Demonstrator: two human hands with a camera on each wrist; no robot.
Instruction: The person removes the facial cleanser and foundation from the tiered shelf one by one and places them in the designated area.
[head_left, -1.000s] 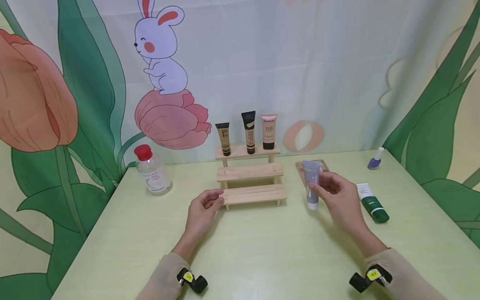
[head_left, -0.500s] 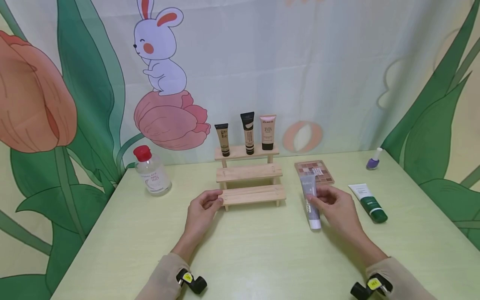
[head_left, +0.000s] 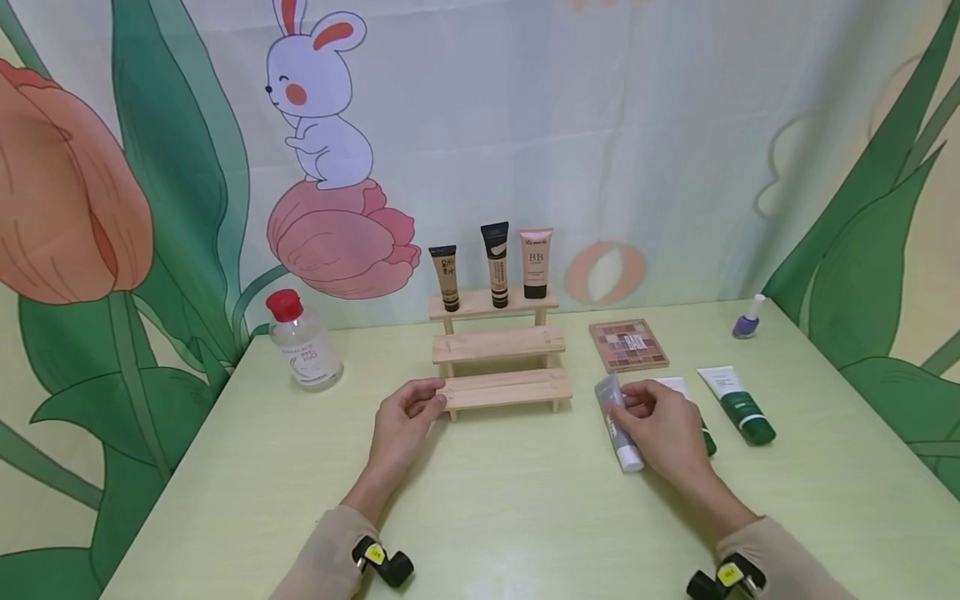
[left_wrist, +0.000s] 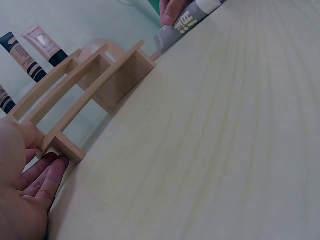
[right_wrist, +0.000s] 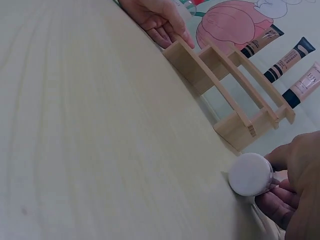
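Note:
My left hand (head_left: pixel 401 425) holds the left end of a three-step wooden rack (head_left: pixel 502 392), thumb on top and fingers under the lowest step in the left wrist view. My right hand (head_left: pixel 667 429) pinches a grey squeeze tube (head_left: pixel 620 437) with a white cap, to the right of the rack. The tube lies low along the tabletop, cap toward me; its round cap (right_wrist: pixel 250 174) faces the right wrist camera. Three tubes stand cap-down on the top step: a gold one (head_left: pixel 446 279), a black-and-beige one (head_left: pixel 498 267) and a pink BB one (head_left: pixel 536 265).
Partly behind my right hand lies a white-and-green tube (head_left: pixel 708 437); another green tube (head_left: pixel 742 408) lies right of it. An eyeshadow palette (head_left: pixel 628 345) lies behind, with purple nail polish (head_left: pixel 746 318) at far right. A red-capped clear bottle (head_left: pixel 306 346) stands left.
My right hand has lowered the grey tube from upright to lying on the table, nearer to me. The palette and a second green tube have come into sight. The left hand stays put.

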